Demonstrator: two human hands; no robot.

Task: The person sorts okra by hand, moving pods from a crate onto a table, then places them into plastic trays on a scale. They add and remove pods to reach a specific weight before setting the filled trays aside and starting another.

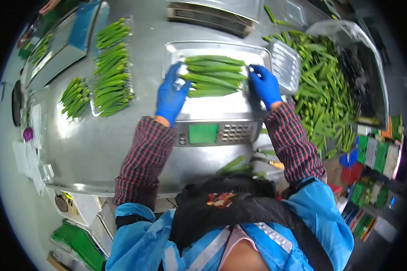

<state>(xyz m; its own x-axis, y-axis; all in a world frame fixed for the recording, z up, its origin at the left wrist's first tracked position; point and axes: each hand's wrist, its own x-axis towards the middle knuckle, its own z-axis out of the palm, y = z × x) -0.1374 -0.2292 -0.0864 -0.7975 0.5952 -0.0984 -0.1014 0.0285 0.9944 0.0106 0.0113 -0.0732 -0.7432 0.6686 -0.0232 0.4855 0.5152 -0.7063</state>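
A clear tray of okra [215, 76], its pods laid side by side, rests on the metal pan of a weighing scale [203, 108]. My left hand [171, 95], in a blue glove, grips the left end of the tray, thumb and forefinger on either side of its edge. At the opposite end, my right hand [266, 86], also gloved in blue, has its fingers bent against the tray's edge; the fingertips are partly hidden. Close to the right hand, empty clear plastic trays [286, 67] lie against a big heap of loose okra [319, 86].
Filled okra trays [113, 72] stand in a column on the left of the steel table [135, 149], beside a smaller okra bundle [75, 98]. A lined crate [366, 67] lies tipped at the right. Another metal device [212, 18] stands behind the scale. Loose pods [234, 166] lie in front.
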